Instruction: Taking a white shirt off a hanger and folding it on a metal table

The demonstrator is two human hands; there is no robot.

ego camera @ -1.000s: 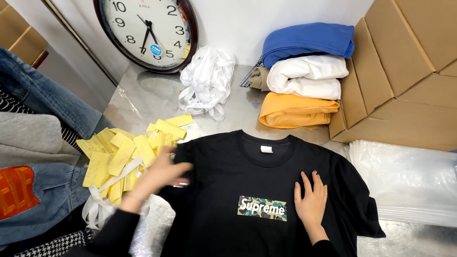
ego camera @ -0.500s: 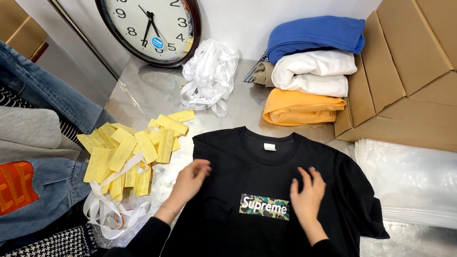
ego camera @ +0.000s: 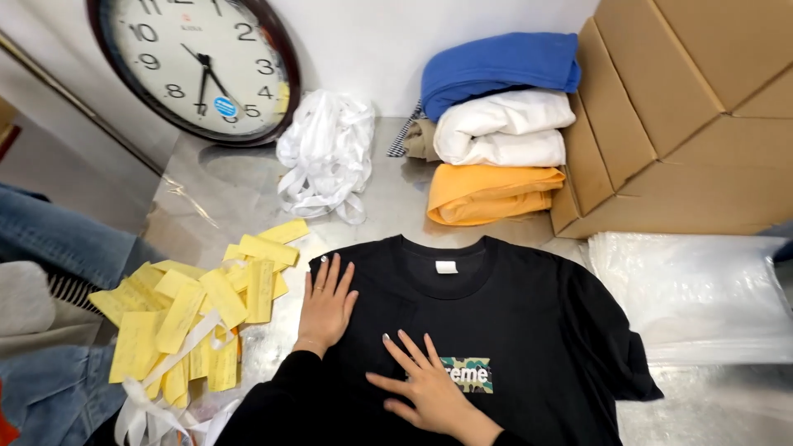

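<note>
Both palms lie flat with fingers spread, gripping nothing: my left hand (ego camera: 326, 304) presses the black tee (ego camera: 496, 330) near its shoulder, my right hand (ego camera: 425, 390) its chest beside the print, pinning the cloth smooth. It lies face up at lower centre, yellow slips (ego camera: 194, 318) heaped at its left, folded clothes (ego camera: 496, 124), perhaps sweatshirts, stacked above.

I see a matt black cloth T-shirt (ego camera: 512, 330) on a glossy, seemingly metal table (ego camera: 215, 198). Yellow tags (ego camera: 198, 314) look like paper; boxes (ego camera: 694, 107) are matt cardboard, bags (ego camera: 694, 297) glossy clear plastic.
</note>
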